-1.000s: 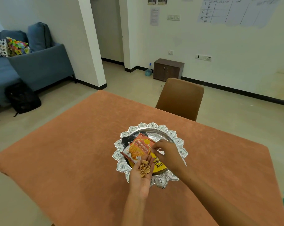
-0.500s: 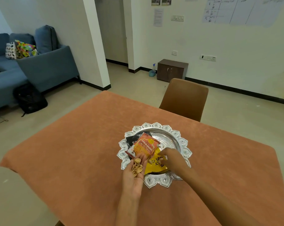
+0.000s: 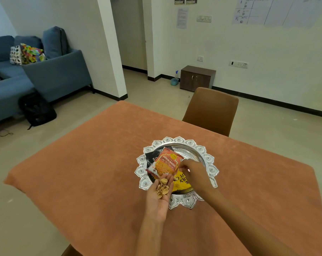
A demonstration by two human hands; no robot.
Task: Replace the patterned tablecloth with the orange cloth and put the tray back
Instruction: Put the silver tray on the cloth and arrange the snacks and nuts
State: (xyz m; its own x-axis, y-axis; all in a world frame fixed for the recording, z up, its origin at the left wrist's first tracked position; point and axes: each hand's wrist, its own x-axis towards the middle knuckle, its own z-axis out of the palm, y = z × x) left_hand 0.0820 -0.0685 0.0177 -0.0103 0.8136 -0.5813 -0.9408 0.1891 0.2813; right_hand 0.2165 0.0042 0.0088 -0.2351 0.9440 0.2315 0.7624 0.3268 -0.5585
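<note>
The orange cloth covers the table. On it stands the ornate silver tray, holding an orange snack packet, a yellow packet and a black packet. My left hand lies palm up at the tray's near rim, carrying a small heap of nut shells on flat fingers. My right hand hovers over the tray with curled fingers, its fingertips pinching the right edge of the orange packet. No patterned tablecloth is in view.
A brown chair stands at the table's far side. A blue sofa and a black backpack are at the left. A small dark cabinet sits against the far wall.
My right hand has moved from the tray's near right side up to the orange packet's edge. My left hand keeps the shells at the same spot.
</note>
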